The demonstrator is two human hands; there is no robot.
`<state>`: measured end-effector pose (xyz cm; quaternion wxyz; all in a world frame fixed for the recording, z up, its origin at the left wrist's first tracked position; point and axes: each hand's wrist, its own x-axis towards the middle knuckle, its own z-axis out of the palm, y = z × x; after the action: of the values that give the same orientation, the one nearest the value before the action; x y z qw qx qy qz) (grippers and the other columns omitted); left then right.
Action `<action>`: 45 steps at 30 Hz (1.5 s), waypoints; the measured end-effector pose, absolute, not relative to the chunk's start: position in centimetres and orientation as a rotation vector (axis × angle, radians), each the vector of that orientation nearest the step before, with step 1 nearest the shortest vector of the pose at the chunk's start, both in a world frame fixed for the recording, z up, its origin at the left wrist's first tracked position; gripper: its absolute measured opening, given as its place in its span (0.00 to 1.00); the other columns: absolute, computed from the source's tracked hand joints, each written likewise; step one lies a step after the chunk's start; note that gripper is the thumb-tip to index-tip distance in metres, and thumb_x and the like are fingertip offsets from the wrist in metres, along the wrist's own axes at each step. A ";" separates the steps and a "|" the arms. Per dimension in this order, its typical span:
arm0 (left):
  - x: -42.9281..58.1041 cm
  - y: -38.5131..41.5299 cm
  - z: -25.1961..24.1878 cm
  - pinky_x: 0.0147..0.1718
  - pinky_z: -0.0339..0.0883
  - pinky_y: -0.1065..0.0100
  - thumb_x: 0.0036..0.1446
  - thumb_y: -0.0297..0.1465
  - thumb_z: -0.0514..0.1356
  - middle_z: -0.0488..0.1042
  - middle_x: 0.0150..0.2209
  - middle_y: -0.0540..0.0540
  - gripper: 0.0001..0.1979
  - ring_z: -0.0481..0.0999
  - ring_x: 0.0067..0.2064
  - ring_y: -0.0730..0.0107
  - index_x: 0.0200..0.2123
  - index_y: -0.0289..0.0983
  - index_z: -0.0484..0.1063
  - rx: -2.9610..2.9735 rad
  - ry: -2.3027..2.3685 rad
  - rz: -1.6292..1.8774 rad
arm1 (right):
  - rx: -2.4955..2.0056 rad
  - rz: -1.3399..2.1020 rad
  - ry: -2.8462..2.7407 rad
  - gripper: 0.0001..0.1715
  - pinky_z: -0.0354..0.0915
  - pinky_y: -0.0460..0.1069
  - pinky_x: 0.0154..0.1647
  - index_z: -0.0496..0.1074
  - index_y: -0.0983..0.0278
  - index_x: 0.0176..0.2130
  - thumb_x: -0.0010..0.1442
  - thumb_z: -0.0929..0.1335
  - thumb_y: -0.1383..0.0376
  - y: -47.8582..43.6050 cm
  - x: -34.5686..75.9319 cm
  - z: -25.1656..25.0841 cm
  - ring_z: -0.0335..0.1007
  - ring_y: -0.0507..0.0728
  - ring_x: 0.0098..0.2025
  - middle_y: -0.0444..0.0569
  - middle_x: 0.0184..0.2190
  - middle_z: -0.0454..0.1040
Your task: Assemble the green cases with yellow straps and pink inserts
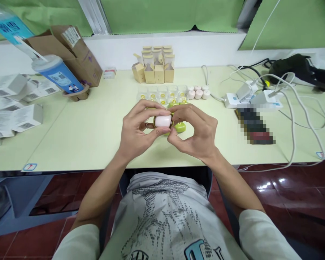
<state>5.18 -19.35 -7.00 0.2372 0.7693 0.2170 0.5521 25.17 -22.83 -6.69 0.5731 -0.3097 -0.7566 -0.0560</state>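
Observation:
Over the near middle of the table, my left hand (137, 127) and my right hand (197, 130) meet around a pale pink, rounded case (163, 121) that looks like an earbud case. A dark olive edge shows around it, partly covered by my fingers. My left thumb and fingers pinch it from below and above, while my right fingertips press at its right end. Glossy lime-green cases (180, 127) lie beneath and behind my hands, partly hidden. Behind them stand clear plastic containers (162, 88) with yellow marks inside. Several pale pink cases (198, 94) sit in rows to their right.
Open small cardboard boxes (159, 72) stand at the back. On the left are white boxes (27, 117), a blue-labelled cup (65, 77) and a large carton (81, 57). A power strip (234, 100), cables and a pixelated item (254, 126) lie on the right.

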 end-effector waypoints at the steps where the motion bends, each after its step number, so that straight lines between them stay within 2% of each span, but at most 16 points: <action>1: 5.1 -19.3 -6.9 0.37 0.86 0.69 0.60 0.50 0.78 0.82 0.52 0.43 0.22 0.86 0.53 0.61 0.54 0.49 0.88 2.113 0.596 1.512 | -0.726 -0.128 -1.770 0.12 0.82 0.53 0.42 0.73 0.57 0.42 0.60 0.70 0.73 -22.9 25.2 -6.7 0.87 0.60 0.46 0.48 0.42 0.85; 6: 4.4 -18.9 -6.6 0.39 0.88 0.66 0.58 0.52 0.79 0.82 0.54 0.42 0.24 0.86 0.55 0.58 0.53 0.49 0.88 2.100 0.602 1.477 | -0.670 -0.003 -1.796 0.13 0.82 0.54 0.42 0.76 0.58 0.51 0.67 0.72 0.71 -22.7 25.5 -6.8 0.83 0.58 0.42 0.49 0.46 0.84; 10: 4.3 -18.4 -7.1 0.47 0.89 0.64 0.59 0.53 0.78 0.83 0.55 0.43 0.28 0.87 0.55 0.58 0.55 0.46 0.84 1.960 0.584 1.473 | -0.696 0.150 -1.865 0.28 0.84 0.56 0.44 0.72 0.57 0.68 0.73 0.75 0.58 -22.1 26.1 -7.0 0.82 0.59 0.45 0.54 0.58 0.82; 15: 5.5 -18.8 -7.6 0.57 0.88 0.56 0.66 0.56 0.72 0.83 0.63 0.39 0.27 0.85 0.65 0.53 0.58 0.44 0.79 1.858 0.595 1.447 | -0.800 0.065 -1.839 0.27 0.84 0.62 0.52 0.78 0.56 0.63 0.72 0.78 0.50 -21.1 26.2 -7.9 0.82 0.65 0.54 0.55 0.55 0.84; 17: 5.5 -19.2 -7.3 0.60 0.87 0.50 0.70 0.55 0.70 0.81 0.67 0.40 0.22 0.80 0.71 0.49 0.53 0.44 0.81 1.919 0.621 1.477 | -0.835 0.138 -1.753 0.27 0.85 0.60 0.52 0.78 0.56 0.63 0.72 0.77 0.49 -20.5 26.4 -8.4 0.83 0.64 0.54 0.54 0.56 0.83; 19: 5.2 -19.6 -6.7 0.61 0.86 0.46 0.73 0.51 0.68 0.86 0.60 0.42 0.18 0.82 0.70 0.48 0.43 0.43 0.84 2.031 0.640 1.481 | -0.868 0.248 -1.646 0.30 0.86 0.58 0.51 0.75 0.54 0.68 0.73 0.76 0.49 -19.8 27.1 -8.9 0.83 0.62 0.53 0.53 0.60 0.80; 22: 4.4 -19.9 -6.0 0.60 0.86 0.49 0.78 0.44 0.65 0.89 0.41 0.45 0.18 0.91 0.53 0.56 0.35 0.42 0.84 2.091 0.647 1.545 | -0.883 0.312 -1.626 0.34 0.86 0.58 0.53 0.72 0.51 0.73 0.74 0.75 0.49 -19.1 28.3 -9.2 0.83 0.61 0.55 0.53 0.63 0.75; 23: 4.2 -19.8 -6.0 0.59 0.87 0.51 0.77 0.43 0.65 0.89 0.41 0.46 0.16 0.91 0.51 0.58 0.38 0.42 0.85 2.068 0.659 1.580 | -0.882 0.311 -1.658 0.35 0.86 0.58 0.53 0.72 0.51 0.74 0.73 0.75 0.49 -19.0 28.6 -9.1 0.82 0.61 0.56 0.54 0.63 0.75; 25: 3.9 -19.3 -6.1 0.59 0.87 0.54 0.74 0.44 0.69 0.89 0.53 0.44 0.12 0.89 0.55 0.59 0.51 0.44 0.86 2.019 0.700 1.583 | -0.858 0.322 -1.714 0.36 0.86 0.57 0.52 0.74 0.53 0.72 0.72 0.76 0.48 -19.1 28.5 -8.9 0.81 0.61 0.56 0.54 0.60 0.77; 27: 3.8 -18.7 -6.6 0.58 0.88 0.56 0.68 0.48 0.74 0.83 0.65 0.42 0.26 0.86 0.63 0.55 0.64 0.47 0.81 2.006 0.735 1.484 | -0.819 0.379 -1.728 0.34 0.85 0.55 0.49 0.76 0.55 0.69 0.71 0.78 0.47 -19.4 27.7 -8.8 0.83 0.61 0.54 0.54 0.58 0.80; 29: 3.9 -18.0 -7.1 0.56 0.88 0.58 0.64 0.51 0.76 0.81 0.68 0.39 0.34 0.85 0.65 0.52 0.69 0.47 0.78 1.996 0.738 1.365 | -0.810 0.447 -1.708 0.30 0.85 0.54 0.48 0.78 0.57 0.62 0.70 0.78 0.45 -19.8 26.7 -9.0 0.85 0.59 0.50 0.53 0.57 0.83; 31: 3.8 -17.7 -7.4 0.55 0.89 0.57 0.63 0.52 0.77 0.83 0.67 0.38 0.34 0.86 0.64 0.50 0.66 0.45 0.81 1.963 0.732 1.273 | -0.847 0.497 -1.681 0.28 0.84 0.54 0.47 0.78 0.58 0.56 0.69 0.79 0.43 -20.1 26.0 -9.4 0.86 0.58 0.46 0.52 0.55 0.84; 34: 3.1 -17.7 -7.0 0.52 0.91 0.54 0.60 0.52 0.79 0.85 0.63 0.38 0.33 0.89 0.58 0.50 0.62 0.42 0.84 1.905 0.762 1.189 | -0.911 0.490 -1.654 0.26 0.83 0.53 0.47 0.77 0.58 0.55 0.69 0.79 0.45 -19.9 26.2 -9.7 0.86 0.57 0.45 0.50 0.52 0.86; 39: -0.4 -16.5 -6.0 0.31 0.84 0.64 0.65 0.47 0.76 0.90 0.47 0.43 0.19 0.87 0.34 0.66 0.50 0.40 0.86 1.868 0.969 1.341 | -1.078 0.388 -1.859 0.26 0.82 0.56 0.45 0.78 0.61 0.60 0.65 0.79 0.57 -16.6 27.8 -8.0 0.84 0.60 0.43 0.55 0.57 0.85; 41: -1.8 -15.3 -6.4 0.34 0.83 0.64 0.64 0.45 0.77 0.89 0.49 0.44 0.18 0.87 0.37 0.66 0.48 0.40 0.86 1.953 1.165 1.329 | -1.160 0.376 -2.034 0.22 0.79 0.57 0.47 0.80 0.63 0.57 0.64 0.79 0.62 -14.6 27.5 -7.3 0.83 0.60 0.40 0.56 0.55 0.85; 45: -2.3 -13.5 -8.0 0.50 0.83 0.54 0.59 0.33 0.80 0.88 0.55 0.39 0.21 0.89 0.41 0.59 0.53 0.37 0.85 2.070 1.522 0.915 | -1.265 0.334 -2.326 0.19 0.75 0.58 0.52 0.82 0.66 0.55 0.66 0.77 0.67 -11.7 25.2 -7.6 0.80 0.63 0.43 0.58 0.49 0.84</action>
<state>-2.30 -13.48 -7.97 0.2056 0.7427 0.5462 0.3283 25.21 -11.72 -7.56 0.2344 -0.4609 -0.8472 0.1218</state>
